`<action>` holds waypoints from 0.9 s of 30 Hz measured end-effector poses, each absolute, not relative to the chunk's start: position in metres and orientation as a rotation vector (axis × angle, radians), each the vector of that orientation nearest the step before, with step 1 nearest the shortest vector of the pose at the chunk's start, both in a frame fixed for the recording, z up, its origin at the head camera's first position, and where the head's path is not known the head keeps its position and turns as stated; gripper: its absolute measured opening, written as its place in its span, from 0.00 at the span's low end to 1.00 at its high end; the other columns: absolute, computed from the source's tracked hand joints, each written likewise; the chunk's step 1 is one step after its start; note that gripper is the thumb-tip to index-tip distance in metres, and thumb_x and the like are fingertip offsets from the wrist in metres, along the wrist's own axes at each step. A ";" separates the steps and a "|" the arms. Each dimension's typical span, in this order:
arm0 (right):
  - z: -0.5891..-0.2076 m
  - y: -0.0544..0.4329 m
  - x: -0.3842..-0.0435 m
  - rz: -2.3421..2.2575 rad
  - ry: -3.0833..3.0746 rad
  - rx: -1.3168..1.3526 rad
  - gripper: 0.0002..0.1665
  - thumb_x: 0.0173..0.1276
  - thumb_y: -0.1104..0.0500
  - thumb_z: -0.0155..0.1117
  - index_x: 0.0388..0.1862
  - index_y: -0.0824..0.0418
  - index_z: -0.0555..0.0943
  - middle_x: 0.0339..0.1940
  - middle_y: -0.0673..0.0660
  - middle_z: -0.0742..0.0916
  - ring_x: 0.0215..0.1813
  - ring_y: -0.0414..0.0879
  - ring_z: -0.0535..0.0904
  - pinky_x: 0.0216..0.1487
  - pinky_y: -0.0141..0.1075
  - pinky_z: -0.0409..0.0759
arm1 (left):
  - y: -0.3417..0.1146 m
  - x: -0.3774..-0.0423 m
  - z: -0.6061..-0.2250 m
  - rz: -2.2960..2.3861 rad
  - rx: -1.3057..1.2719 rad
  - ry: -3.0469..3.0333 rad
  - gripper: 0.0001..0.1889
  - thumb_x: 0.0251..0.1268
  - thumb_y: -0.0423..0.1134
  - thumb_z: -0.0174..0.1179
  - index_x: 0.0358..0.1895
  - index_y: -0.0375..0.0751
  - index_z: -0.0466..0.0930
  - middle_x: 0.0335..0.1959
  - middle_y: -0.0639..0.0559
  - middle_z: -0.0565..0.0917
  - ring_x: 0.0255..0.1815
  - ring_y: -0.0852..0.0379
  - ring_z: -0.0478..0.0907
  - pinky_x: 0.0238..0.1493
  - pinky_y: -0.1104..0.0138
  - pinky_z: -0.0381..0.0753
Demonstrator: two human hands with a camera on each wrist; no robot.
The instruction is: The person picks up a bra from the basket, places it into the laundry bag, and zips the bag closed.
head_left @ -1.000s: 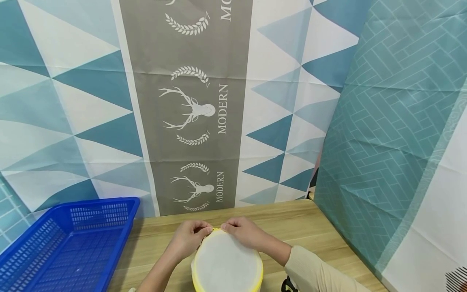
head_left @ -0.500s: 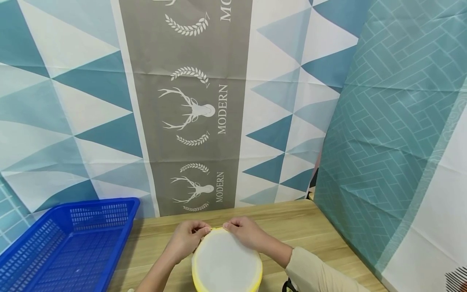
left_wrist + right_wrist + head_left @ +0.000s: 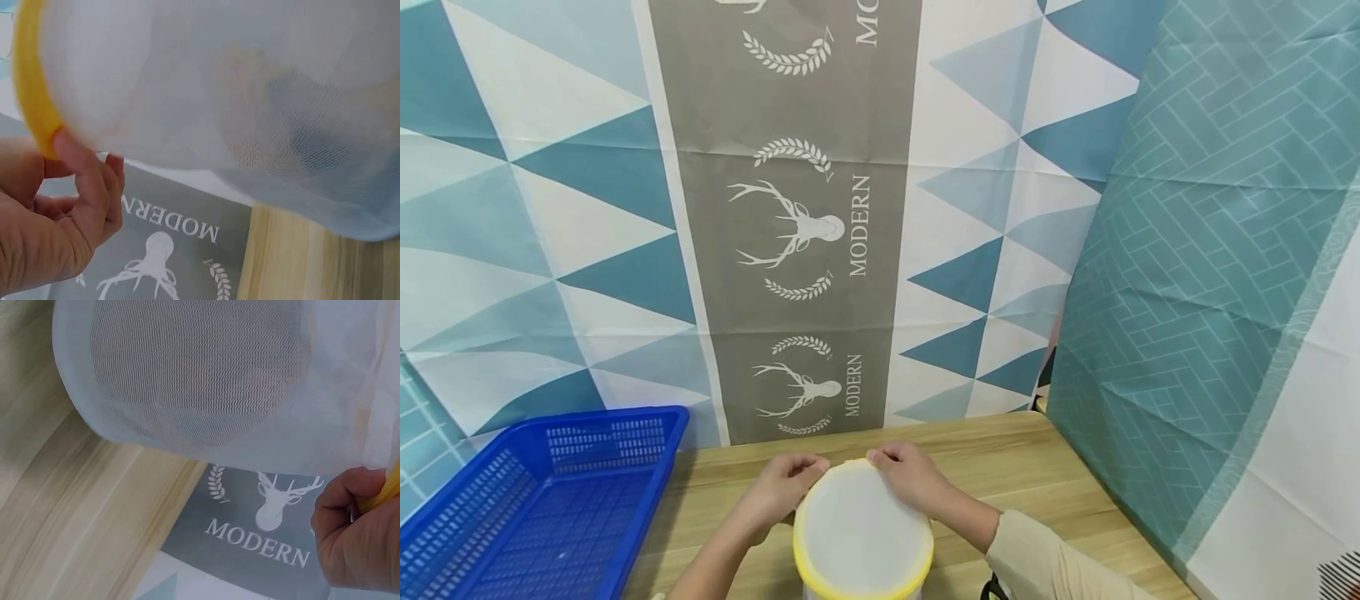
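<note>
A round, whitish container with a yellow rim stands at the front of the table, its pale round top facing up. The wrist views show its translucent side, with a fine mesh-like pattern on part of it. My left hand holds the rim at the far left, where the left wrist view shows fingers curled at the yellow edge. At the far right of the rim is my right hand. Its thumb and fingers pinch the yellow edge in the right wrist view.
A blue perforated plastic basket sits at the left of the wooden table. A patterned cloth hangs behind the table, and a teal cloth hangs along the right side.
Along the far rim, my hands have moved slightly apart, the left to the left and the right to the right. The container's far edge now sits a little higher in the view.
</note>
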State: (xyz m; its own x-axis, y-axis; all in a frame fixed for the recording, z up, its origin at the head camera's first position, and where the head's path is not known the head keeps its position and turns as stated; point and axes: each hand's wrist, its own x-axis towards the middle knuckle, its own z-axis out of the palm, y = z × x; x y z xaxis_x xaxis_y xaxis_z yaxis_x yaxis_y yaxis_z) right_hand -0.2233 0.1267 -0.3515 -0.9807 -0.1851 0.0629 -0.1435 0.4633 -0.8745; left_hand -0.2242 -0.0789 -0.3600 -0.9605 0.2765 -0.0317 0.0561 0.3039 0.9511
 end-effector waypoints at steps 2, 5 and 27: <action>-0.353 0.130 -0.225 -1.590 2.671 -0.270 0.20 0.71 0.48 0.53 0.37 0.63 0.82 0.24 0.53 0.80 0.22 0.41 0.74 0.23 0.35 0.76 | -0.083 -0.223 -0.360 1.711 0.303 2.292 0.27 0.70 0.51 0.49 0.53 0.26 0.73 0.29 0.49 0.79 0.20 0.60 0.78 0.21 0.64 0.81; -0.354 0.135 -0.228 -1.594 2.692 -0.252 0.20 0.71 0.48 0.52 0.35 0.63 0.82 0.23 0.52 0.79 0.22 0.41 0.73 0.24 0.34 0.76 | -0.089 -0.221 -0.359 1.662 0.329 2.212 0.30 0.67 0.57 0.50 0.50 0.26 0.74 0.25 0.51 0.78 0.19 0.62 0.77 0.21 0.67 0.81; -0.343 0.143 -0.236 -1.267 2.877 -0.387 0.21 0.73 0.47 0.49 0.23 0.57 0.74 0.11 0.48 0.65 0.10 0.40 0.62 0.09 0.30 0.66 | -0.089 -0.231 -0.351 1.656 0.189 2.386 0.24 0.64 0.54 0.56 0.41 0.31 0.78 0.20 0.52 0.76 0.19 0.60 0.75 0.21 0.66 0.80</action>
